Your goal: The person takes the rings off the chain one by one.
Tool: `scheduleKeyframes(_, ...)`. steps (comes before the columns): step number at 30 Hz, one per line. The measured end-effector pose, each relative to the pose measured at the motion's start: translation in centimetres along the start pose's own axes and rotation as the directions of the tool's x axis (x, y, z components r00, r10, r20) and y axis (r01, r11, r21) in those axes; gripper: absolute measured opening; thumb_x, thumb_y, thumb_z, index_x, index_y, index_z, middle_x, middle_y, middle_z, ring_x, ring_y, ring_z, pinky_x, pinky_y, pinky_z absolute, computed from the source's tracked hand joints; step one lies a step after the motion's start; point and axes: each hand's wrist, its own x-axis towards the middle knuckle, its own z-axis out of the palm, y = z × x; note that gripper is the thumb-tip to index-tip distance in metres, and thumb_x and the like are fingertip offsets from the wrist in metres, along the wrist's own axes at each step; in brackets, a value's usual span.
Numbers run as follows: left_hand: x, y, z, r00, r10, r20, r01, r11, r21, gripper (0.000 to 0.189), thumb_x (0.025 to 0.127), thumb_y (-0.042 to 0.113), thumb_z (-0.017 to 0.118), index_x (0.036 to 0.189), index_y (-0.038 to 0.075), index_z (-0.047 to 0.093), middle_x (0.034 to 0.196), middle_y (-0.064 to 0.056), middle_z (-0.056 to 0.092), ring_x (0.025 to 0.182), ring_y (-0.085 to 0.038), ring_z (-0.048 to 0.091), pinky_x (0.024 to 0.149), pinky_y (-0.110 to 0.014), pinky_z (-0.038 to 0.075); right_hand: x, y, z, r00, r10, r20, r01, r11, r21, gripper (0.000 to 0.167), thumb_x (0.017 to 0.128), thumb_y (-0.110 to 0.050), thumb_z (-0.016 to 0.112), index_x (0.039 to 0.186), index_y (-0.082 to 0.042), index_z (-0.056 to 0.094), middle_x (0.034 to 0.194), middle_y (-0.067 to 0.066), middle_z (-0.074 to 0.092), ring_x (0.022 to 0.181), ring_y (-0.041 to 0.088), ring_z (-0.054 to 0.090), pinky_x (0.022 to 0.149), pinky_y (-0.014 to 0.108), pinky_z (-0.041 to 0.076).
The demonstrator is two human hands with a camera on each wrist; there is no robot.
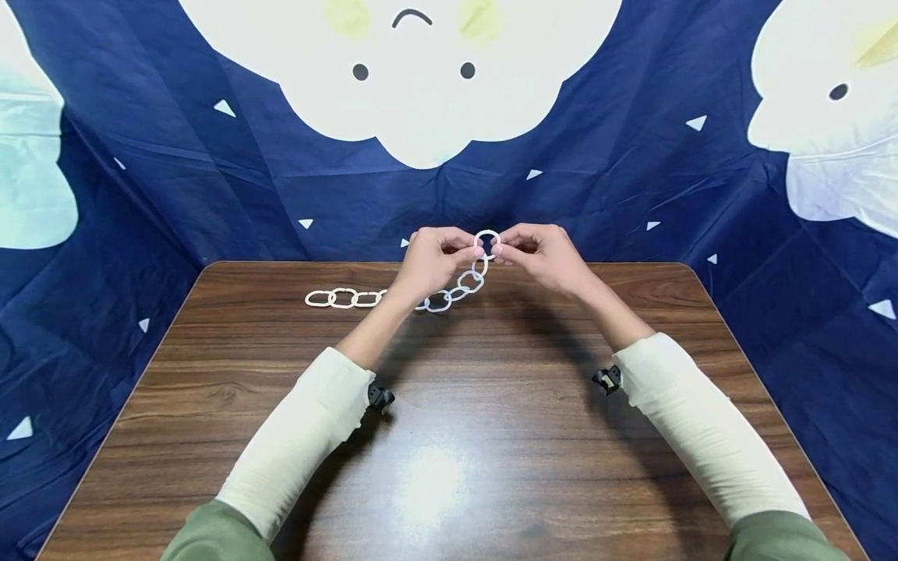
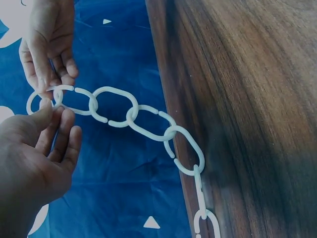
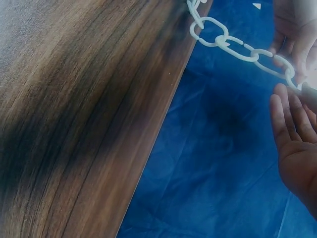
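A white plastic chain of oval links (image 1: 438, 301) runs along the back of the table and rises at its right end to my two hands. My left hand (image 1: 438, 255) pinches the left side of the raised end link (image 1: 487, 232) between thumb and fingers. On the link's right side, my right hand (image 1: 550, 253) pinches it the same way. In the left wrist view the links (image 2: 115, 89) hang in a curve from the fingertips down to the table, and several show small gaps. The left forearm hides the chain's middle in the head view.
The brown wood-grain table (image 1: 449, 374) ends just behind the chain. Beyond its back edge hangs a dark blue cloth (image 1: 281, 156) with white clouds and small triangles. Each sleeve carries a small black wrist camera (image 1: 607, 380).
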Motion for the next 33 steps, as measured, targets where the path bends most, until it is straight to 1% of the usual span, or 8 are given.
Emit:
scheduleKeyframes(3, 0.0, -0.1, -0.1, 1.0, -0.004, 0.001, 0.004, 1.0, -0.001, 0.015, 0.099, 0.018, 0.089, 0.109, 0.007, 0.09, 0.099, -0.011, 0.088, 0.088, -0.016, 0.079, 0.074, -0.021, 0.052, 0.1, -0.1, 0.1, 1.0, -0.008, -0.002, 0.008, 1.0, 0.012, 0.017, 0.104, -0.01, 0.082, 0.115, 0.002, 0.083, 0.105, 0.025, 0.085, 0.084, -0.003, 0.076, 0.079, 0.024, 0.066)
scheduleKeyframes(11, -0.2, -0.4, -0.3, 1.0, -0.023, 0.012, 0.023, 1.0, -0.001, 0.016, 0.1, 0.02, 0.089, 0.108, 0.006, 0.09, 0.099, -0.011, 0.088, 0.084, -0.011, 0.075, 0.073, -0.02, 0.052, 0.3, 0.1, 0.6, 0.999, -0.039, -0.022, 0.039, 0.999, 0.005, 0.016, 0.106, -0.012, 0.081, 0.113, 0.003, 0.083, 0.099, 0.023, 0.084, 0.08, -0.004, 0.073, 0.073, 0.017, 0.061)
scheduleKeyframes(13, -0.2, -0.5, -0.3, 1.0, -0.02, 0.011, 0.02, 1.0, 0.001, 0.016, 0.099, 0.02, 0.089, 0.108, 0.006, 0.089, 0.1, -0.011, 0.088, 0.085, -0.012, 0.075, 0.073, -0.02, 0.052, 0.4, 0.0, 0.7, 0.998, -0.047, -0.029, 0.047, 0.999, -0.012, 0.016, 0.106, -0.013, 0.081, 0.112, 0.001, 0.084, 0.098, 0.022, 0.084, 0.079, -0.002, 0.073, 0.072, 0.016, 0.06)
scheduleKeyframes(17, -0.3, -0.5, -0.4, 1.0, -0.013, 0.009, 0.013, 1.0, 0.007, 0.017, 0.099, 0.02, 0.089, 0.109, 0.005, 0.089, 0.101, -0.012, 0.088, 0.089, -0.018, 0.078, 0.074, -0.02, 0.052, 0.5, -0.2, 0.9, 0.997, -0.056, -0.048, 0.055, 0.998, -0.024, 0.015, 0.105, -0.014, 0.082, 0.11, 0.0, 0.085, 0.096, 0.02, 0.085, 0.082, 0.012, 0.079, 0.071, 0.016, 0.059)
scheduleKeyframes(20, -0.3, -0.5, -0.5, 1.0, -0.012, 0.015, 0.012, 1.0, -0.009, 0.019, 0.099, 0.018, 0.089, 0.111, 0.003, 0.088, 0.104, -0.013, 0.088, 0.092, -0.021, 0.08, 0.075, -0.019, 0.052, 0.6, -0.3, 0.9, 0.997, -0.052, -0.059, 0.051, 0.998, -0.026, 0.015, 0.106, -0.014, 0.082, 0.109, 0.0, 0.085, 0.096, 0.02, 0.085, 0.083, 0.017, 0.08, 0.072, 0.016, 0.06)
scheduleKeyframes(24, -0.2, -0.8, -0.5, 1.0, -0.013, 0.024, 0.014, 0.999, -0.038, 0.021, 0.1, 0.015, 0.088, 0.114, 0.0, 0.087, 0.108, -0.015, 0.088, 0.092, -0.019, 0.078, 0.075, -0.017, 0.051, 0.7, -0.6, 1.0, 0.997, -0.047, -0.067, 0.044, 0.998, -0.035, 0.015, 0.106, -0.015, 0.082, 0.11, -0.001, 0.085, 0.095, 0.02, 0.085, 0.082, 0.012, 0.078, 0.072, 0.015, 0.059)
scheduleKeyframes(27, -0.2, -1.2, -0.7, 0.999, -0.018, 0.029, 0.019, 0.999, -0.039, 0.021, 0.101, 0.014, 0.087, 0.116, -0.001, 0.086, 0.11, -0.015, 0.088, 0.093, -0.018, 0.077, 0.077, -0.018, 0.052, 0.6, -0.7, 1.0, 0.997, -0.044, -0.067, 0.042, 0.999, -0.029, 0.015, 0.106, -0.015, 0.082, 0.11, -0.001, 0.085, 0.096, 0.02, 0.085, 0.083, 0.014, 0.079, 0.072, 0.017, 0.059)
scheduleKeyframes(33, -0.3, -2.1, -0.6, 0.997, -0.037, 0.069, 0.041, 0.998, -0.055, 0.021, 0.103, 0.008, 0.083, 0.122, 0.0, 0.083, 0.116, -0.017, 0.087, 0.104, -0.026, 0.081, 0.089, -0.027, 0.058, 0.7, -0.7, 1.1, 0.998, -0.033, -0.06, 0.031, 0.999, -0.02, 0.016, 0.106, -0.015, 0.081, 0.111, 0.0, 0.085, 0.099, 0.02, 0.086, 0.085, 0.014, 0.08, 0.075, 0.025, 0.064)
